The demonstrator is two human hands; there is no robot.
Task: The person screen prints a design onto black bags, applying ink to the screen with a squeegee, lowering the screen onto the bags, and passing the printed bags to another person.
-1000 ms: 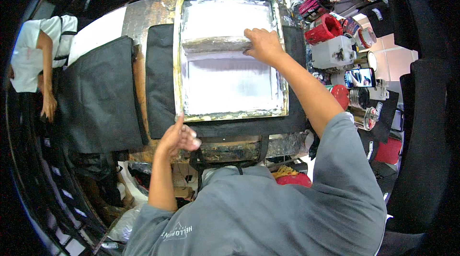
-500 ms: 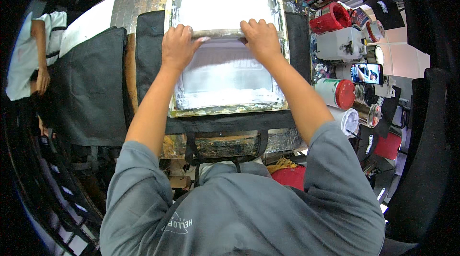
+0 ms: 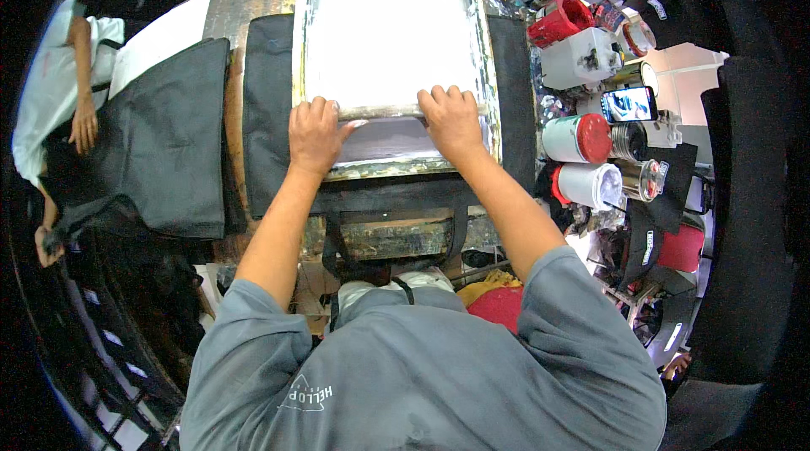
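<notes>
Both of my hands grip a long squeegee [image 3: 380, 112] that lies across a screen printing frame [image 3: 493, 71]. My left hand [image 3: 315, 135] is closed round its left end, and my right hand [image 3: 452, 124] round its right end. Beyond the squeegee the mesh [image 3: 384, 37] looks evenly white; on my side a short greyish strip shows. The frame's rim is smeared with ink. Under the frame lies a black fabric bag [image 3: 270, 113], its strap handles [image 3: 460, 232] hanging over the near table edge. The blade's lower edge is hidden.
On the right stand a red can [image 3: 560, 19], a white tub [image 3: 582, 59], a red-lidded jar [image 3: 574, 139], a white ink pot [image 3: 591, 186] and a phone [image 3: 629, 104]. At left a co-worker's hand [image 3: 83, 124] is over another black bag [image 3: 160, 147].
My hands have drawn the squeegee toward me, down the screen. More of the mesh behind it is white. The co-worker at left has moved and now holds up the near corner of the black bag.
</notes>
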